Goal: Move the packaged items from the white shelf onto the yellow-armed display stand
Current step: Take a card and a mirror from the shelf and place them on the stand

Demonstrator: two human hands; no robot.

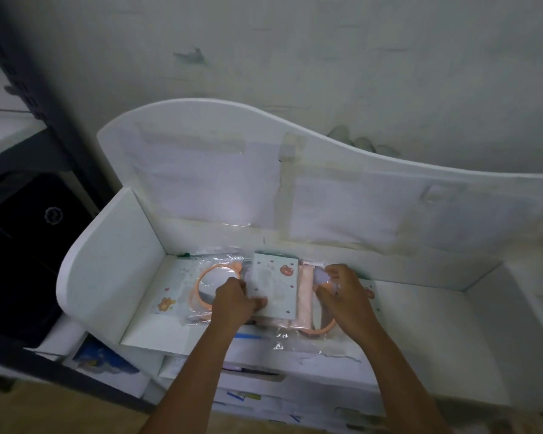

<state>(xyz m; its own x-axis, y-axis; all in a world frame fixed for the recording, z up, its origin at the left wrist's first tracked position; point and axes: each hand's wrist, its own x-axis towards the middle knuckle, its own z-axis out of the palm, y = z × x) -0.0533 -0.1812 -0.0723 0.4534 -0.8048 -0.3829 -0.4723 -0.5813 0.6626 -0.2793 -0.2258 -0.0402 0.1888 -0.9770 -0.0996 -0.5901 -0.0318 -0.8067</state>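
Several clear-wrapped packaged items (275, 289)

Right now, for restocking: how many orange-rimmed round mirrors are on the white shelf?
2: one orange-rimmed round mirror left, by the left hand; another under the right hand. More may be hidden.

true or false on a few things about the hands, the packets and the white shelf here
1. Both hands are on the packets on the white shelf. True: the left hand and right hand both grip them.
2. The card-backed packet lies between the hands. True.
3. The packet with the orange ring hangs on a yellow arm. False: it lies flat on the shelf.
4. The right hand is idle at the shelf's edge. False: it pinches a clear plastic packet.
5. The yellow-armed stand is in view. False.
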